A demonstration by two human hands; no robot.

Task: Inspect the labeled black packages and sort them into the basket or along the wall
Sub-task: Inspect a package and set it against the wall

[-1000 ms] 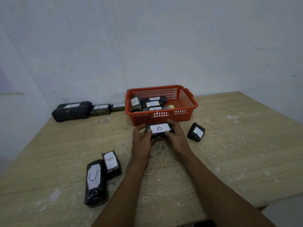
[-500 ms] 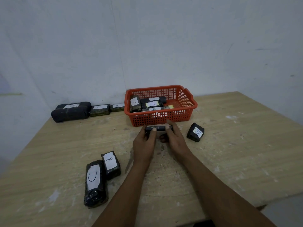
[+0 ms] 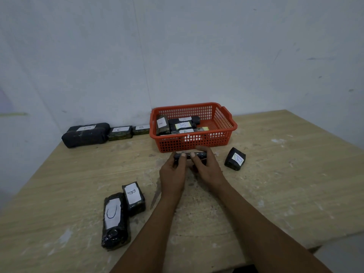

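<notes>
Both hands hold one small black package just in front of the orange basket. My left hand grips its left end and my right hand grips its right end. The package is tipped so its label faces away and only its dark edge shows. The basket holds several labelled black packages. Three packages lie along the wall to the basket's left. A package marked B sits to the right of my hands. Near the front left lie a long one marked C and a shorter one marked B.
The wooden table has its front edge at the lower right and a scuffed, paint-flecked top. White walls meet in a corner behind the basket.
The held package has been turned over in both hands: its B label faced up a second ago and now faces away. The hands stayed in front of the basket.
</notes>
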